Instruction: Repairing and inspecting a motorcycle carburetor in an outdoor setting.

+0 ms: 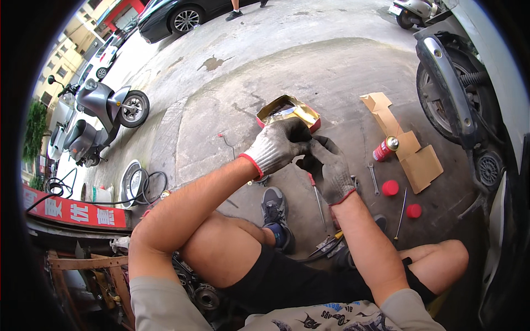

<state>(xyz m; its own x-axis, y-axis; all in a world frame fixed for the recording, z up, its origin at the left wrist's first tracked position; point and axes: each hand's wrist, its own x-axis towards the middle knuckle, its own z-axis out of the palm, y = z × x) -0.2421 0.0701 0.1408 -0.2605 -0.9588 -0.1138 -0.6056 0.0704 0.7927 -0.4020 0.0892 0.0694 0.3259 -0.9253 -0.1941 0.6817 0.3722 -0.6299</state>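
Both hands wear grey-white work gloves with dark, stained fingers and red cuffs. My left hand (277,145) and my right hand (331,172) meet in front of me, fingertips curled together. Whatever sits between them is hidden or too small to name. Just beyond is an open red and gold box (316,123) with shiny wrapping inside. Below my right hand a red-handled screwdriver (318,202) lies on the ground. To its right are an open-end wrench (374,180), a red spray can (382,152) standing without a cap, and two red caps (390,187).
Flattened cardboard (423,169) lies beside the can, and a thin rod (401,214) near the caps. A scooter's wheel and exhaust (448,88) rise at the right. A grey scooter (96,110) stands at the left, behind a black hose (157,185). A dark car (165,22) is parked farther off.
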